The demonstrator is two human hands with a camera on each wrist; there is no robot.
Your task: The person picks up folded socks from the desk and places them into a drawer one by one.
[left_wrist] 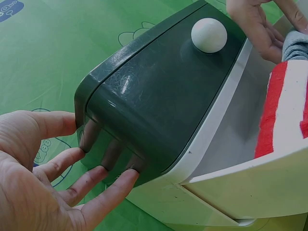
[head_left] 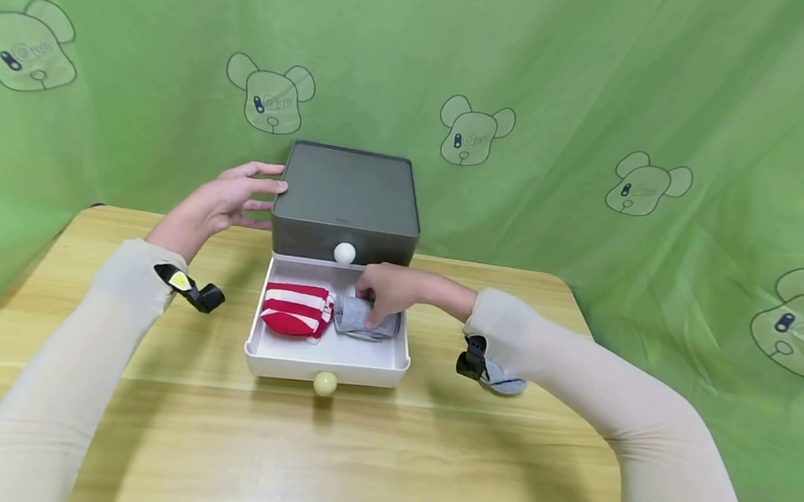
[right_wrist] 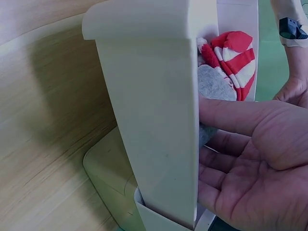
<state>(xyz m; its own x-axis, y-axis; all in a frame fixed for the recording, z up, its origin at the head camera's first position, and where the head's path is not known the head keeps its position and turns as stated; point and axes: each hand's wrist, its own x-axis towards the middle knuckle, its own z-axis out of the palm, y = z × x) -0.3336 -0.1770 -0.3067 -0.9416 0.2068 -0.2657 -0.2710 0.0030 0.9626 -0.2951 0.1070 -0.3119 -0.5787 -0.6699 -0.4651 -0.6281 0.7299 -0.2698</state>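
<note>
A small chest with a dark grey top (head_left: 350,189) has its white lower drawer (head_left: 325,370) pulled out. Spread fingertips of my left hand (head_left: 221,200) touch the chest's left side. Inside the drawer, my right hand (head_left: 394,289) holds a folded grey sock (head_left: 350,316) at the right, thumb on top and fingers curled behind it. Left of it lies a rolled red-and-white striped sock (head_left: 294,310). The right wrist view shows the grey sock (right_wrist: 214,83) partly hidden by the thumb and the drawer wall.
Another grey sock (head_left: 503,380) lies on the wooden table (head_left: 353,456), partly behind the right wrist strap. A white knob (head_left: 345,254) marks the shut upper drawer, a pale yellow knob (head_left: 325,383) the open one. Green curtain (head_left: 393,40) hangs behind.
</note>
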